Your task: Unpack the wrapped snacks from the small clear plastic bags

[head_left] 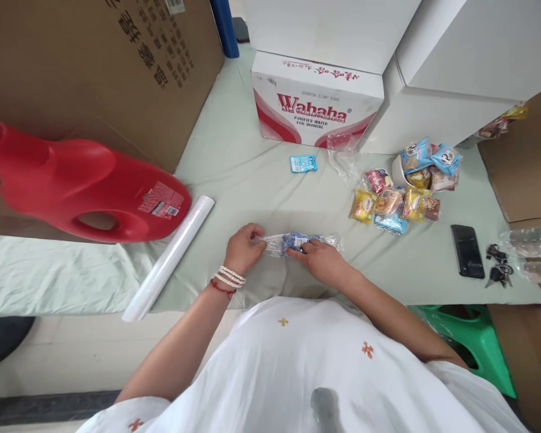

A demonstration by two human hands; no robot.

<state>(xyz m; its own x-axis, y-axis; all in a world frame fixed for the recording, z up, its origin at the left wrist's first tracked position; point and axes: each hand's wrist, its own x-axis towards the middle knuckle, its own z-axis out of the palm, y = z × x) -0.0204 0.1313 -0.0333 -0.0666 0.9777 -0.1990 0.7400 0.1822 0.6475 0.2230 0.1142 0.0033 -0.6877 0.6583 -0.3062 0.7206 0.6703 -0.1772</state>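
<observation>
A clear plastic bag with blue-wrapped snacks inside lies on the pale green cloth right in front of me. My left hand pinches the bag's left end with curled fingers; a bead bracelet and a red string sit on that wrist. My right hand presses on the bag's right part, fingers closed on it. A pile of small snack packets lies to the right, beyond my right hand. One blue packet lies alone farther back.
A red jug lies on its side at left, with a roll of clear film beside it. Cardboard boxes, a Wahaha carton and white boxes stand behind. A black phone, keys and a bottle lie at right; a green stool stands below.
</observation>
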